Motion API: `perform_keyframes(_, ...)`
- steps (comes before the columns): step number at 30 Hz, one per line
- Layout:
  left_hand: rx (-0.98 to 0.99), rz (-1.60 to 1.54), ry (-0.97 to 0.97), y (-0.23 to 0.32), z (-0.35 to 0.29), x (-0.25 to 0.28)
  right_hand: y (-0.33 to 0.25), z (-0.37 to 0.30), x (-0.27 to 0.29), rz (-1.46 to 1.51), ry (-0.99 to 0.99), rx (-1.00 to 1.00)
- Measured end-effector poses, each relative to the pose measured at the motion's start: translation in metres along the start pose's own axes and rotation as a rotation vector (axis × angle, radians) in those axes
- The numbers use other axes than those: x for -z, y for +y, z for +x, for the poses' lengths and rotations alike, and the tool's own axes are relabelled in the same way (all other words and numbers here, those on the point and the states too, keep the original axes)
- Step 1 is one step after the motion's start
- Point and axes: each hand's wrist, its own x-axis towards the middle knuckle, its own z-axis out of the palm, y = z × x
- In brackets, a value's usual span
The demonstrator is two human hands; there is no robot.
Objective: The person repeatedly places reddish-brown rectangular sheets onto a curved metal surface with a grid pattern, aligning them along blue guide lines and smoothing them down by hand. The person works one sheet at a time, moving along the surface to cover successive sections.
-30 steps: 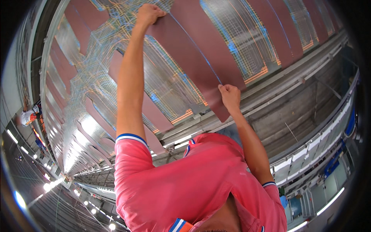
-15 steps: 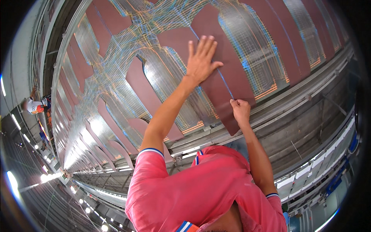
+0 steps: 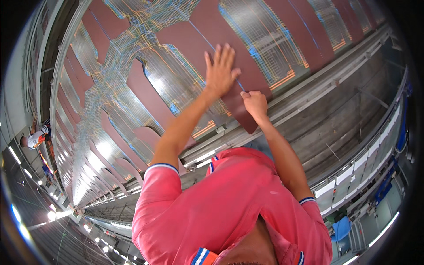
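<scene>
A long maroon panel (image 3: 205, 42) lies on a wide sheet (image 3: 265, 33) patterned with blue and orange lines. A thin blue line runs along the panel, and its tapered near end hangs past the table's edge. My left hand (image 3: 221, 70) rests on the panel, open, fingers spread. Closer to me, my right hand (image 3: 255, 106) is closed over the panel's near part, thumb and forefinger together where the visible blue line stops. What those fingers hold, if anything, is hidden.
More maroon panels (image 3: 148, 88) repeat in rows along the long table. A metal rail (image 3: 309, 92) borders its near edge. At the far left stands another person (image 3: 35, 139). Blue cloth (image 3: 341, 228) hangs at the lower right.
The view has shifted, moving the scene up and left. My right hand has come nearer to my left hand along the panel. My left hand stays spread on it.
</scene>
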Motion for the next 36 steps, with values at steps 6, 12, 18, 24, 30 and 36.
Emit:
perform_keyframes(6, -0.047, 0.015, -0.105, 0.056, -0.087, -0.015, 0.017, -0.04, 0.051, -0.375, -0.104, 0.171)
perform_keyframes(12, -0.028, -0.025, -0.163, 0.066, -0.084, 0.006, 0.052, -0.084, 0.072, -0.22, 0.083, 0.462)
perform_keyframes(18, 0.244, 0.157, -0.019, 0.107, -0.097, -0.037, 0.073, -0.107, 0.085, -0.075, 0.083, 0.528)
perform_keyframes(24, 0.181, -0.105, -0.106, 0.114, -0.081, -0.023, 0.122, -0.11, 0.095, 0.102, 0.139, 0.455)
perform_keyframes(30, 0.292, -0.473, 0.108, 0.093, -0.142, -0.001, 0.12, -0.108, 0.072, 0.18, 0.072, 0.505)
perform_keyframes(36, 0.381, -0.656, 0.522, -0.002, -0.241, 0.004, 0.12, -0.124, 0.052, 0.234, 0.068, 0.329)
